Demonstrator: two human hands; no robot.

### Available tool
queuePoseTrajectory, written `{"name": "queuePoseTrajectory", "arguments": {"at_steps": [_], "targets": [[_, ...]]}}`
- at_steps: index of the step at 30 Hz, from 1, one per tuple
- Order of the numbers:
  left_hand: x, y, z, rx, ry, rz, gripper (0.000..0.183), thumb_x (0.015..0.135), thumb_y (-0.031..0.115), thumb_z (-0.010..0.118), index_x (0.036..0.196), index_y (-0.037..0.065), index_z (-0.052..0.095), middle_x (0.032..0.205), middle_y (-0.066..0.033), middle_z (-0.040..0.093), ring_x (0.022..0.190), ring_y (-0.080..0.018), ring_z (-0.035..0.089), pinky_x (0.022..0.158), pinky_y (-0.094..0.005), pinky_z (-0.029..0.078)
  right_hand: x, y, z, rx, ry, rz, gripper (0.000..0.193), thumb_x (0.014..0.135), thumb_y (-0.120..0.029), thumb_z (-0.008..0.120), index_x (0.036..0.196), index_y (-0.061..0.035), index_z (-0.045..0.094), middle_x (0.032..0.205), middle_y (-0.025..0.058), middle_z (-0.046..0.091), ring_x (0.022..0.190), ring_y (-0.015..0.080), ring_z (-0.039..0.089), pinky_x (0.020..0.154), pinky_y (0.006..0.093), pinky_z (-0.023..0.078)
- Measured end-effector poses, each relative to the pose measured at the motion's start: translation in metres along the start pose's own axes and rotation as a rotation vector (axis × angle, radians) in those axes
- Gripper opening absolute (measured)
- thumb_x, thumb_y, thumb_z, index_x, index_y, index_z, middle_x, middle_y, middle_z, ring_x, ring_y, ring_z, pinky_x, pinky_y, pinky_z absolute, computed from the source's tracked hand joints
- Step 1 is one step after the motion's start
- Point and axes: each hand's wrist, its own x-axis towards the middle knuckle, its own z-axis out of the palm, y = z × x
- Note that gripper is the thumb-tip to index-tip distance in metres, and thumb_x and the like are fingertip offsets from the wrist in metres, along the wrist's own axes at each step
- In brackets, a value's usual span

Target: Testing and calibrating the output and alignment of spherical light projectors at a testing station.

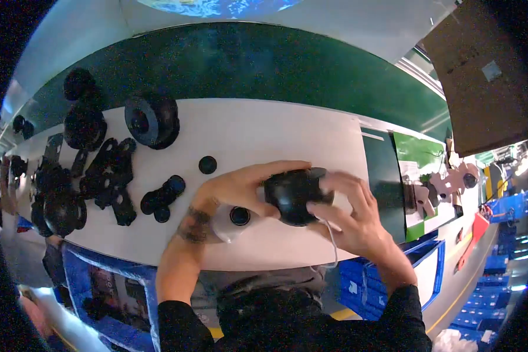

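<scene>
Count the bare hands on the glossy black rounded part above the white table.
2: the bare left hand on the left of the glossy black rounded part, and the bare right hand on its right. Its underside is hidden.

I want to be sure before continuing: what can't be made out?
All in the head view:
Black rounded part: underside faces away; sides partly covered by left hand and right hand.
Right fingers: blurred, exact grip unclear.
White cord: upper end lost at right hand.
Bright blue picture: cut off by top edge.
Dark items, far left: too small.
</scene>
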Motion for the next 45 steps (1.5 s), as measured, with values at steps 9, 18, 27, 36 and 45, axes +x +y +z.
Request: {"name": "queuePoseTrajectory", "arguments": {"at_steps": [9, 18, 27, 36, 45], "targets": [[-0.043, 0.010, 0.045, 0.353, 0.701, -0.197, 0.059, 0.070, 0.023, 0.086, 0.117, 0.001, 0.055, 0.111, -0.0117, 0.063, 0.097, -0.0182, 0.061, 0.080, -0.0301, 0.051, -0.018, 0.008, 0.042, 0.156, 0.052, 0.276, 0.123, 0.056, -0.029, 0.094, 0.151, -0.0072, 0.019, 0.152, 0.0292, 0.025, 0.135, 0.0480, 0.036, 0.106, 0.0510, 0.040], [-0.023, 0.001, 0.064, 0.275, 0.763, -0.322, 0.040, 0.076, 0.032, 0.084, 0.083, -0.001, 0.061, 0.070, -0.0059, 0.066, 0.059, -0.0086, 0.055, 0.055, -0.0253, 0.045, -0.028, 0.015, 0.044, 0.217, 0.131, 0.334, 0.105, 0.057, -0.032, 0.092, 0.145, -0.0111, 0.037, 0.147, 0.0265, 0.032, 0.133, 0.0474, 0.038, 0.103, 0.0507, 0.045], [-0.025, -0.012, 0.069, 0.331, 0.740, -0.359, 0.034, 0.080, 0.024, 0.081, 0.088, -0.002, 0.062, 0.071, -0.0061, 0.067, 0.062, -0.0100, 0.057, 0.059, -0.0257, 0.048, -0.035, 0.021, 0.044, 0.157, 0.095, 0.212, 0.092, 0.063, -0.023, 0.088, 0.143, -0.0292, 0.043, 0.153, 0.0267, 0.022, 0.137, 0.0509, 0.030, 0.104, 0.0510, 0.045], [-0.028, -0.016, 0.067, 0.150, 0.729, -0.392, 0.025, 0.086, 0.017, 0.075, 0.090, -0.004, 0.063, 0.068, -0.0006, 0.059, 0.063, -0.0067, 0.051, 0.058, -0.0243, 0.045, -0.031, 0.014, 0.052, 0.437, 0.190, 0.471, 0.133, 0.054, -0.030, 0.095, 0.151, 0.0023, 0.009, 0.149, 0.0311, 0.027, 0.133, 0.0480, 0.036, 0.109, 0.0491, 0.036], [-0.047, -0.006, 0.064, 0.292, 0.707, -0.431, 0.023, 0.089, 0.020, 0.070, 0.091, -0.003, 0.065, 0.069, 0.0000, 0.059, 0.063, -0.0062, 0.052, 0.057, -0.0233, 0.043, -0.032, 0.017, 0.060, 0.351, 0.257, 0.423, 0.128, 0.053, -0.030, 0.096, 0.149, 0.0020, 0.018, 0.144, 0.0307, 0.033, 0.130, 0.0453, 0.041, 0.106, 0.0486, 0.040]]}}
